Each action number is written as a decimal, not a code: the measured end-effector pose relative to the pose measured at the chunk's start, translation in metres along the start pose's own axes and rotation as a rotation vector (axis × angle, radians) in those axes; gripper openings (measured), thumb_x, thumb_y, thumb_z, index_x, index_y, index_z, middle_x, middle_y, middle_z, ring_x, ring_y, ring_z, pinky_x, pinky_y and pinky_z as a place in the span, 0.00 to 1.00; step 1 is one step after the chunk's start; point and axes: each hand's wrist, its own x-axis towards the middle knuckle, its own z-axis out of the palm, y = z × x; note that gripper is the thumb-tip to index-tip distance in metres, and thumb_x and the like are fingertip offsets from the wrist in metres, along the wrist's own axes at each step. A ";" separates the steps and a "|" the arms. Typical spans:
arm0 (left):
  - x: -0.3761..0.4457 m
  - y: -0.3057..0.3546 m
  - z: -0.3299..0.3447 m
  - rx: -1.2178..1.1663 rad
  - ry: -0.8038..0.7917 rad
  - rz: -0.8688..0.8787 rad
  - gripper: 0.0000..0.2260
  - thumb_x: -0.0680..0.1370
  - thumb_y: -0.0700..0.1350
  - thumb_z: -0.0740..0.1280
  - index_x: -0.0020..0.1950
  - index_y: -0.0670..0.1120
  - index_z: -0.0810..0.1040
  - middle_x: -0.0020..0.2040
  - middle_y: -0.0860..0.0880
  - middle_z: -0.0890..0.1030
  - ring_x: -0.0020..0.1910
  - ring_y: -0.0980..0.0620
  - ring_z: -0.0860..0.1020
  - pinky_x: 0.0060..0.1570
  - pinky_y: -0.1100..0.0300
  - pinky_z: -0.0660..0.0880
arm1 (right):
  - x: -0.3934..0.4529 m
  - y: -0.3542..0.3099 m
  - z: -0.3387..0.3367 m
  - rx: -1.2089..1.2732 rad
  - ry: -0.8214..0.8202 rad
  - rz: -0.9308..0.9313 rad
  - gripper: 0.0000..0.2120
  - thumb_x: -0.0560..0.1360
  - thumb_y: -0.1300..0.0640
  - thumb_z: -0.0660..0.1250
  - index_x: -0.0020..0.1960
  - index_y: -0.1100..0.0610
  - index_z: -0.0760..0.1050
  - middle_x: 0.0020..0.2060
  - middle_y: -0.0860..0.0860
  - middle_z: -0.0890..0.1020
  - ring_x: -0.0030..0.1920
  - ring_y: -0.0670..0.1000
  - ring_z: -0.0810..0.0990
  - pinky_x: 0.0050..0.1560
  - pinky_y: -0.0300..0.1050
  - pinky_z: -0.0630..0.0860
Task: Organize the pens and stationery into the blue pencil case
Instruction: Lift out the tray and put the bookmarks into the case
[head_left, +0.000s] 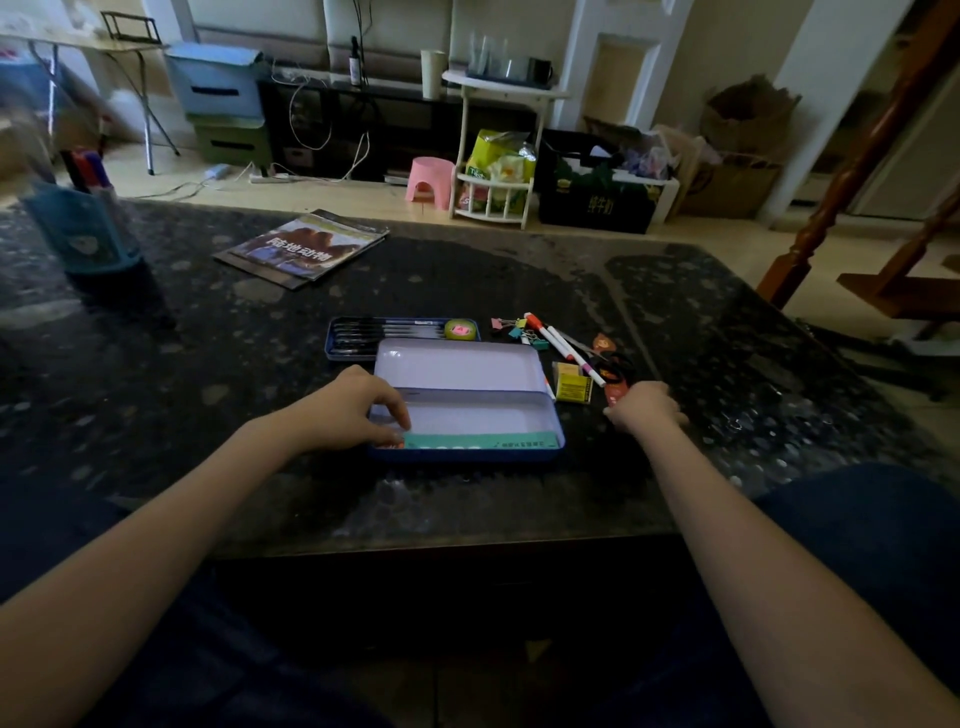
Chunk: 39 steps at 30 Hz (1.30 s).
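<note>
The blue pencil case (556, 415) lies open in the middle of the dark table, its pale inside bare. A green ruler (483, 441) lies along its near wall. My left hand (353, 405) holds the ruler's left end with bent fingers. My right hand (644, 408) is right of the case, its curled fingers pinching the end of a red strip (614, 393). Behind the case, a blue tray (332, 343) holds several black pens (384, 332) and a round green item (461, 330). Loose on the right are binder clips (519, 330), two white markers (563, 348), a yellow box (571, 385) and scissors (615, 364).
A book (306, 247) lies at the back of the table (208, 364). A blue pen holder (83, 228) stands at the far left. The table's front edge is just beyond my knees. A wooden stair post (795, 260) rises off the right side.
</note>
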 end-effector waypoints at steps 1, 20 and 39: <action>0.000 0.000 0.000 -0.001 0.002 -0.001 0.06 0.70 0.53 0.72 0.42 0.63 0.77 0.40 0.62 0.73 0.38 0.58 0.67 0.46 0.57 0.68 | 0.000 -0.002 0.001 0.017 -0.014 0.022 0.34 0.72 0.54 0.70 0.70 0.64 0.59 0.69 0.63 0.66 0.69 0.63 0.65 0.67 0.57 0.64; 0.000 0.011 0.000 0.035 0.038 0.011 0.04 0.73 0.49 0.70 0.47 0.56 0.80 0.41 0.61 0.73 0.41 0.61 0.68 0.48 0.61 0.63 | 0.012 0.009 0.003 0.429 0.192 -0.104 0.20 0.75 0.60 0.66 0.64 0.63 0.66 0.60 0.63 0.75 0.60 0.64 0.75 0.57 0.53 0.73; -0.005 0.039 -0.023 -0.700 0.380 -0.237 0.12 0.74 0.42 0.69 0.57 0.48 0.73 0.44 0.50 0.82 0.40 0.53 0.82 0.43 0.57 0.79 | -0.053 -0.015 -0.002 0.456 -0.278 -0.896 0.04 0.77 0.55 0.65 0.51 0.54 0.75 0.42 0.42 0.76 0.42 0.41 0.77 0.33 0.30 0.71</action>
